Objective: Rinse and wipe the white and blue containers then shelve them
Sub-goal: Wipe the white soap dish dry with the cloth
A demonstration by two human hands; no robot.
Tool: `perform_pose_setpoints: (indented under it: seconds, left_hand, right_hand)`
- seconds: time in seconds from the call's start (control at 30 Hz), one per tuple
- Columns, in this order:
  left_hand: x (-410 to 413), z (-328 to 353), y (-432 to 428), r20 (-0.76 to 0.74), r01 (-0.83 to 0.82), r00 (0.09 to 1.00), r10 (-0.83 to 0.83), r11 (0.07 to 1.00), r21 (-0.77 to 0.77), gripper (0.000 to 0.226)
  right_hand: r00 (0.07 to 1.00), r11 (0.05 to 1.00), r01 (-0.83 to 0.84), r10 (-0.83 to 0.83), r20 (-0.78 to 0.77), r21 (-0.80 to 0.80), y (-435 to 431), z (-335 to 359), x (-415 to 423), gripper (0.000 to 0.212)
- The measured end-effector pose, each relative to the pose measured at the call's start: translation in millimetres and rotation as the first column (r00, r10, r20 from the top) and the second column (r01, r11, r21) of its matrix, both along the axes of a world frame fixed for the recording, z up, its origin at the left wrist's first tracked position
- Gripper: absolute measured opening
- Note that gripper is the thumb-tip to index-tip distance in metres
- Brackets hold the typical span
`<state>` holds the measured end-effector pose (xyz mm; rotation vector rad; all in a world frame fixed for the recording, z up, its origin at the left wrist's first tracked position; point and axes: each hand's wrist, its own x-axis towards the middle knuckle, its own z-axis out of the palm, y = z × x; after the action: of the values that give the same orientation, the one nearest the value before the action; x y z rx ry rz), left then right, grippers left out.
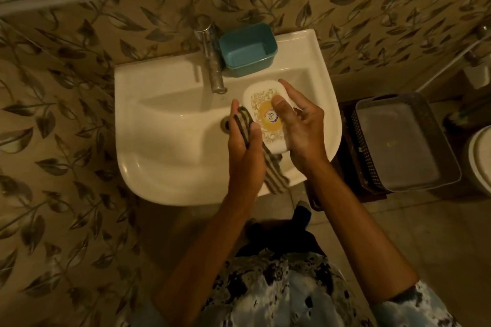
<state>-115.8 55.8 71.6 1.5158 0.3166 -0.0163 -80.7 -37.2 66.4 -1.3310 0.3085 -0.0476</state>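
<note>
White container [259, 98] up over the right half of the sink [164, 141], held between both hands, its flat face turned to the camera with gold scrollwork and a yellow oval label. Nearest of all, a blotched shirt [279, 295] and two bare forearms reaching forward. Left hand [245, 138] wrapped round a striped cloth [271, 170], thumb pinning it against the container's left edge; loose end of the cloth hanging down across the sink's front rim. Right hand [300, 125] gripping the container from the right, thumb pressed flat on the yellow label, fingers curled round the far side. Just left of the hands, a dark drain [225, 123] in the bottom of the basin. Further back, a metal tap [212, 61] reaching out over the basin. Blue container [248, 49] upright on the sink's back ledge, just beside the tap on its right, open top up. Off to the right, beyond the sink's edge, a grey mesh-walled basket [362, 146] low by the floor, and the pale curve of a toilet [481, 162] at the frame's edge. Behind everything, leaf-patterned wall tiles [53, 114].
</note>
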Motion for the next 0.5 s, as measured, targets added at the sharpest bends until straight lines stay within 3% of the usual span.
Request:
perform_pose_setpoints:
  seconds: [0.13,0.27,0.37,0.43,0.5]
  left_hand:
    - [27.5,10.7,21.0,0.014,-0.077,0.997,0.077,0.997,-0.003,0.046]
    - [33.5,10.2,31.5,0.061,0.039,0.997,-0.040,0.999,0.022,0.042]
    - [33.2,9.8,28.1,0.006,0.004,1.000,-0.003,0.994,-0.105,0.040]
    - [37.8,11.4,27.3,-0.057,-0.135,0.990,0.126,0.972,-0.194,0.041]
    - [38.1,13.6,25.9,-0.080,-0.223,0.974,0.210,0.951,-0.215,0.042]
  right_hand:
    - [0.962,0.961,-0.273,0.274,0.012,-0.049,-10.7,3.2,0.7,0.042]
    - [0.921,0.922,-0.388,0.388,-0.023,0.001,-26.1,12.0,9.7,0.033]
    - [0.962,0.949,-0.251,0.266,-0.058,0.191,-30.6,11.6,12.5,0.034]
    - [0.987,0.911,-0.102,0.144,-0.075,0.400,-28.6,6.6,7.7,0.040]
    - [0.995,0.872,-0.025,0.067,-0.070,0.489,-21.7,0.1,0.2,0.042]
